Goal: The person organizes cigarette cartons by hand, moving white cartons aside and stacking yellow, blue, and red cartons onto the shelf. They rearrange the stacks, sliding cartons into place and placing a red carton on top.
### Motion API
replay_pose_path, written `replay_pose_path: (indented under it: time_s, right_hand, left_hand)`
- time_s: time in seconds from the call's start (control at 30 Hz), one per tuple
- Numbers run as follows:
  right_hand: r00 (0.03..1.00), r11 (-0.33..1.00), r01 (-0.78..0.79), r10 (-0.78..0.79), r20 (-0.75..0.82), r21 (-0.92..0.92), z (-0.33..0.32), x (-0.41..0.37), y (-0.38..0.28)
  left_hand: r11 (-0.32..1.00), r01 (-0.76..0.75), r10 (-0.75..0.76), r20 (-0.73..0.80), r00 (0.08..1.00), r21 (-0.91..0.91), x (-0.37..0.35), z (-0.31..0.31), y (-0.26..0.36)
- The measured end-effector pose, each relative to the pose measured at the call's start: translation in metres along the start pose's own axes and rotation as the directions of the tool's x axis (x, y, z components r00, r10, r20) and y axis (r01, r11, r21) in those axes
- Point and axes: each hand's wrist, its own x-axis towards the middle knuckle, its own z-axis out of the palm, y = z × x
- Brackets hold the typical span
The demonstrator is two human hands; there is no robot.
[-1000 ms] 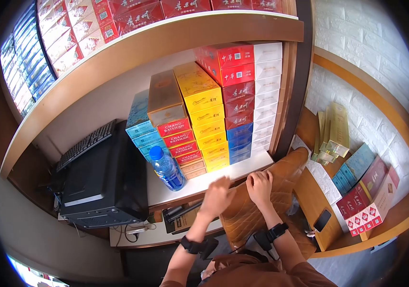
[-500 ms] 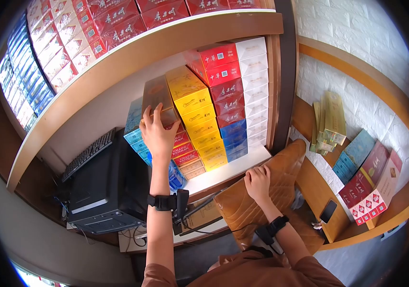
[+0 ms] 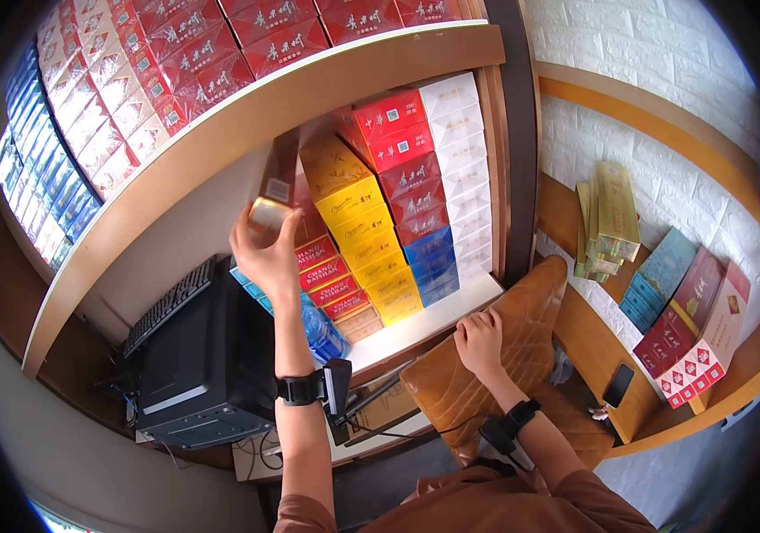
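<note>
My left hand (image 3: pixel 266 262) grips the near end of a dark brown cigarette carton (image 3: pixel 280 178), thumb on one side and fingers on the other. The carton is tilted up above a stack of red cartons marked CHANG BAISHAN (image 3: pixel 327 274). Beside it stands a stack of yellow cartons (image 3: pixel 358 222). Light blue cartons (image 3: pixel 254 289) show partly behind my left wrist. A blue plastic-wrapped item (image 3: pixel 322 336) sits by my left forearm. My right hand (image 3: pixel 480 342) rests with curled fingers over the top edge of a brown quilted chair back (image 3: pixel 447 382).
A wooden shelf board (image 3: pixel 176 133) arches above, loaded with red cartons (image 3: pixel 287 44). A black computer case (image 3: pixel 193 364) and a keyboard (image 3: pixel 169 302) are at left. On the right shelf lie more cartons (image 3: pixel 669 275) and a phone (image 3: pixel 616 386). Cables hang below the counter.
My left hand has lifted the brown carton off the red stack, tilting it up and slightly left. The red carton tops beneath are now exposed. My right hand stays on the chair back.
</note>
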Motion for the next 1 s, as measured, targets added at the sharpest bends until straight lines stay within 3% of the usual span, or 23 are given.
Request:
replay_pose_path:
  time_s: [0.07,0.13,0.2,0.33,0.4,0.43,0.47,0.5,0.53,0.57,0.63,0.83,0.93,1.0]
  right_hand:
    - [1.000,1.000,-0.012,0.012,-0.007,0.015,0.001,-0.001,0.000]
    - [1.000,1.000,-0.010,0.010,-0.007,0.018,0.001,-0.001,0.000]
    - [1.000,1.000,-0.009,0.009,-0.013,0.021,0.001,-0.001,0.000]
    - [1.000,1.000,-0.018,0.018,0.006,0.009,0.000,-0.001,0.000]
    - [1.000,1.000,-0.020,0.020,0.004,0.006,0.000,-0.001,-0.001]
    - [1.000,1.000,-0.025,0.025,0.010,0.013,-0.001,0.000,-0.001]
    - [0.999,0.999,-0.031,0.030,0.015,0.020,-0.001,0.000,-0.001]
    - [0.999,0.999,-0.032,0.032,0.013,0.019,-0.001,0.000,0.000]
    - [1.000,0.999,-0.030,0.030,0.007,0.023,0.000,-0.001,0.000]
    - [1.000,0.999,-0.026,0.026,0.001,0.028,0.000,-0.001,0.000]
    - [1.000,1.000,-0.026,0.026,0.006,0.016,-0.002,0.000,-0.001]
    - [0.999,0.999,-0.040,0.040,-0.013,0.020,0.001,0.002,-0.002]
    - [0.999,0.999,-0.034,0.034,-0.010,0.018,0.001,0.001,-0.001]
    - [1.000,0.999,-0.027,0.027,-0.015,0.017,0.001,-0.001,-0.001]
  left_hand:
    - [0.967,-0.249,0.245,0.058,0.968,0.058,0.000,0.008,0.015]
    - [0.975,-0.213,0.198,0.191,0.961,0.062,-0.001,0.017,0.030]
    - [0.915,-0.375,0.294,0.390,0.872,0.148,0.001,0.027,0.033]
    - [0.844,-0.487,0.359,0.437,0.825,0.226,0.004,0.049,0.036]
    - [0.955,-0.229,0.287,0.398,0.871,-0.188,0.014,0.064,0.013]
    - [0.953,-0.046,0.201,0.510,0.836,-0.301,0.020,0.073,-0.007]
    - [0.952,-0.047,0.205,0.511,0.835,-0.304,0.027,0.076,-0.013]
    - [0.745,0.508,-0.174,0.609,0.774,-0.433,0.034,0.078,-0.018]
    - [0.253,0.863,-0.432,0.747,0.506,-0.438,0.039,0.080,-0.023]
    - [0.253,0.862,-0.429,0.748,0.506,-0.438,0.042,0.083,-0.029]
    - [0.397,0.890,-0.342,0.863,0.371,-0.226,0.045,0.088,-0.032]
    - [0.273,0.929,-0.349,0.875,0.336,-0.248,0.040,0.093,-0.014]
    - [0.232,0.939,-0.296,0.901,0.317,-0.254,0.040,0.103,-0.042]
    - [0.264,0.937,-0.369,0.873,0.319,-0.231,0.033,0.103,-0.041]
